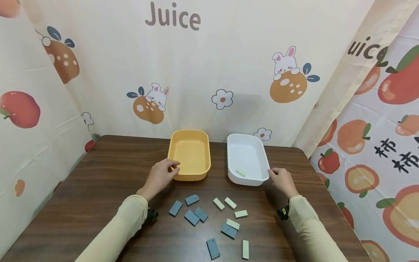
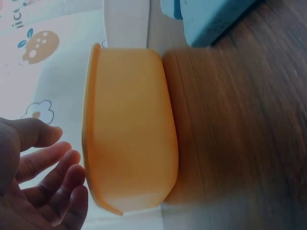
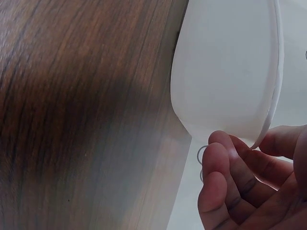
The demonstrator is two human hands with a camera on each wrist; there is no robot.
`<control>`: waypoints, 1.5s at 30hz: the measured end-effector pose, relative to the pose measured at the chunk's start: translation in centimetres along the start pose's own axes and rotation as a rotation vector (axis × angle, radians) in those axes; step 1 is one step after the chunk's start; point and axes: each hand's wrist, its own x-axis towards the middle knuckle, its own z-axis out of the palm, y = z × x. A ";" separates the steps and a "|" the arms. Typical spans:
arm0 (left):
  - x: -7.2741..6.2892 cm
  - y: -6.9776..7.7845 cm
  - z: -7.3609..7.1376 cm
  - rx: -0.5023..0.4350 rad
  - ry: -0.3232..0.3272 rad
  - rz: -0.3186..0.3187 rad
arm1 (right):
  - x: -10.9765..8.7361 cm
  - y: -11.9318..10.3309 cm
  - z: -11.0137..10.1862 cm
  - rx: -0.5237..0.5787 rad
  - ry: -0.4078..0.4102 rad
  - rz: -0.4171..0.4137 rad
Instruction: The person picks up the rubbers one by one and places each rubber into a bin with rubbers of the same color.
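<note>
We look down on a dark brown, wood-grained table (image 1: 98,196); beyond its far edge, at twelve o'clock, hangs a cream fabric curtain (image 1: 196,69) printed with "Juice", orange fruit, white rabbits and flowers; at three o'clock a whitish fabric sheet (image 1: 353,198) carries larger red and orange fruit and black characters. From the table's middle, a yellow, rounded-rectangular tray (image 1: 190,153) stands toward eleven o'clock and a white, rounded-rectangular tray (image 1: 247,153) toward one, both near the far edge; nearer us lie six blue-grey, flat oblong blocks (image 1: 213,249) and five pale green, slim oblong blocks (image 1: 240,214).

The left hand (image 1: 160,176) is at the yellow tray's seven-to-eight o'clock corner, fingers relaxed and loosely bent, with hold of nothing; whether a fingertip touches the rim we cannot tell. The right hand (image 1: 282,180) is at the white tray's four o'clock corner and pinches its rim, thumb and fingers closed to the rim's thickness.

Only the head view lets us see into the trays, where one more pale green block (image 1: 240,171) lies at seven o'clock on the white tray's floor; the left wrist view gives us the yellow tray's outer wall and the parted fingers beside it; the right wrist view shows us the thumb and fingers on opposite sides of the white rim, and a broad dark shadow on the table.
</note>
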 end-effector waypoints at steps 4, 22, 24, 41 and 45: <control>-0.1 0.2 0.1 0.006 -0.014 0.004 | -0.1 0.1 0.1 0.005 -0.008 0.004; -0.4 1.2 0.0 0.001 -0.059 0.048 | 0.9 -0.2 -0.2 -0.009 -0.023 0.003; -0.5 1.4 0.1 0.002 -0.080 0.061 | 0.8 -0.1 -0.3 -0.013 -0.024 0.004; -0.6 2.1 0.3 0.042 -0.302 0.144 | 1.1 0.0 -0.4 -0.007 -0.010 0.019; -0.9 2.1 0.7 0.053 -0.360 0.139 | 1.0 0.1 -0.1 -0.009 -0.022 0.019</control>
